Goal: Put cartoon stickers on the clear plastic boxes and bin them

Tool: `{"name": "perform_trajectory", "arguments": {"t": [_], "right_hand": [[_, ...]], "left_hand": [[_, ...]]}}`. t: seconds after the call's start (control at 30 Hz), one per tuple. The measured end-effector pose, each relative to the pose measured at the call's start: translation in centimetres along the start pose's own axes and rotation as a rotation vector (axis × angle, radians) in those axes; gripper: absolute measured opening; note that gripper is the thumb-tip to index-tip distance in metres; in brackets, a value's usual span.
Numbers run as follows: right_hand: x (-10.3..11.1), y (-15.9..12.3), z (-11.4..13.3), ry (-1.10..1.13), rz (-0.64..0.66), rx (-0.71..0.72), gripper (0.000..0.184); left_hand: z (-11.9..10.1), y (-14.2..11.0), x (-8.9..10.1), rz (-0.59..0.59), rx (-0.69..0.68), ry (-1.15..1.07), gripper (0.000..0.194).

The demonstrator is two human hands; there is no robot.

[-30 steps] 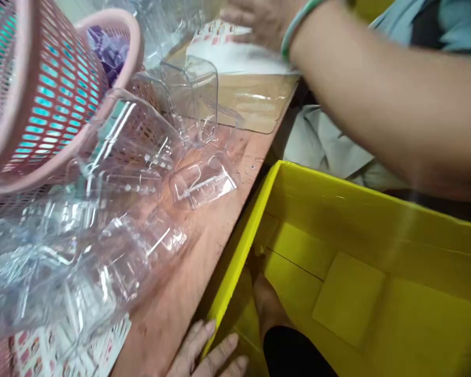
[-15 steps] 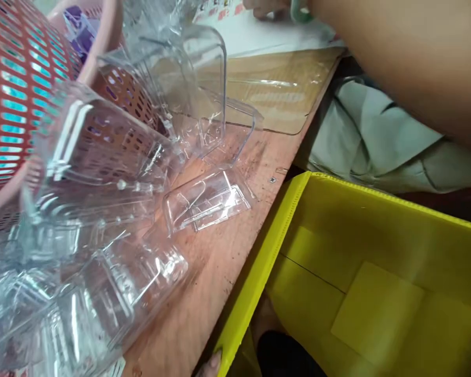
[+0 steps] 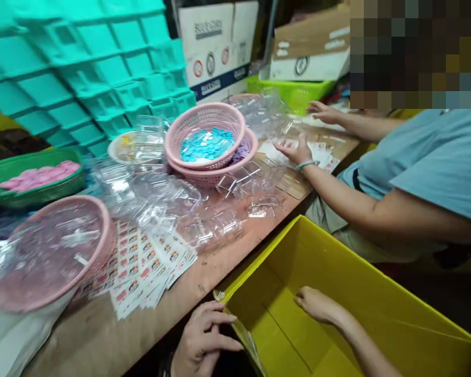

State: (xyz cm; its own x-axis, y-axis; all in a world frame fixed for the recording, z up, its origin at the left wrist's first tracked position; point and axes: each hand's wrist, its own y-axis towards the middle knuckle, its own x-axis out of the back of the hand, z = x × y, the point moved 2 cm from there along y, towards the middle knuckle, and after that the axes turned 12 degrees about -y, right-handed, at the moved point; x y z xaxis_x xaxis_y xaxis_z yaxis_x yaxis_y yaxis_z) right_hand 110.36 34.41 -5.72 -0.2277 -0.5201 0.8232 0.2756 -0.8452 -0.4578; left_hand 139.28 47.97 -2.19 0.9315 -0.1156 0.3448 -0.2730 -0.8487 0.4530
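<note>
A large yellow box (image 3: 361,277) stands open beside the table's front edge. At its near left corner my left hand (image 3: 204,337) grips the rim, fingers laid over the edge next to a strip of clear film. My right hand (image 3: 316,303) is inside the box, above its floor, with the fingers curled in. What those fingers hold, if anything, is hidden. Clear plastic cases (image 3: 214,228) lie on the wooden table (image 3: 204,277) to the left of the box. Printed sticker sheets (image 3: 149,269) are fanned out beside them.
A co-worker in a blue shirt (image 3: 427,157) sits at right, hands over papers. Stacked pink baskets (image 3: 206,107) hold blue and purple pieces. A green basket (image 3: 35,178) holds pink ones; another pink basket (image 3: 105,246) holds clear plastic. Turquoise bins (image 3: 90,57) and cartons (image 3: 220,47) stand behind.
The view has pulled back and widened, showing more table and the co-worker. My right hand now shows inside the box. More of my left hand is visible at the box's rim.
</note>
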Motion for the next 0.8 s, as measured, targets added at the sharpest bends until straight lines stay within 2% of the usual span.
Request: {"name": "perform_trajectory", "arguments": {"t": [0.07, 0.13, 0.17, 0.23, 0.3, 0.33, 0.4, 0.43, 0.5, 0.57, 0.63, 0.7, 0.8], "right_hand": [[3.6, -2.1, 3.3, 0.003, -0.119, 0.068, 0.031], [6.3, -3.2, 9.0, 0.073, -0.318, 0.227, 0.035], [7.1, -3.4, 12.4, 0.092, -0.411, 0.324, 0.038], [7.5, -2.9, 19.1, -0.035, -0.512, 0.452, 0.043], [7.5, -1.4, 23.5, -0.205, -0.593, 0.306, 0.058], [7.6, -0.5, 24.6, -0.262, -0.623, 0.204, 0.066], [8.1, 1.3, 25.0, -0.279, -0.647, 0.022, 0.076], [8.4, 2.0, 24.4, -0.247, -0.638, -0.032, 0.078], [8.9, 3.1, 22.8, -0.155, -0.612, -0.085, 0.080], [9.2, 3.8, 21.2, -0.075, -0.614, -0.105, 0.080], [9.2, 4.3, 20.0, -0.023, -0.636, -0.127, 0.077], [8.9, 4.9, 19.1, 0.034, -0.646, -0.147, 0.073], [8.3, 6.0, 18.1, 0.134, -0.671, -0.143, 0.068]], "left_hand": [[-1.6, -1.8, 2.2, -0.044, 0.071, 0.000, 0.043], [-3.0, -4.1, 4.4, -0.108, 0.138, 0.002, 0.041], [-3.7, -5.4, 5.5, -0.139, 0.176, 0.002, 0.040], [-4.6, -7.9, 7.5, -0.196, 0.274, -0.009, 0.037], [-4.9, -9.8, 9.2, -0.297, 0.403, -0.027, 0.031], [-4.8, -10.2, 9.9, -0.370, 0.465, -0.047, 0.029], [-4.1, -9.4, 10.9, -0.518, 0.550, -0.124, 0.030], [-3.4, -8.0, 11.1, -0.580, 0.570, -0.186, 0.031], [-1.7, -3.6, 11.2, -0.654, 0.558, -0.335, 0.029], [0.4, 1.9, 10.7, -0.707, 0.602, -0.506, 0.020], [2.4, 7.1, 10.0, -0.712, 0.616, -0.561, 0.006], [4.0, 10.8, 9.0, -0.713, 0.644, -0.616, 0.010], [5.5, 13.0, 7.7, -0.709, 0.698, -0.726, 0.019]]}}
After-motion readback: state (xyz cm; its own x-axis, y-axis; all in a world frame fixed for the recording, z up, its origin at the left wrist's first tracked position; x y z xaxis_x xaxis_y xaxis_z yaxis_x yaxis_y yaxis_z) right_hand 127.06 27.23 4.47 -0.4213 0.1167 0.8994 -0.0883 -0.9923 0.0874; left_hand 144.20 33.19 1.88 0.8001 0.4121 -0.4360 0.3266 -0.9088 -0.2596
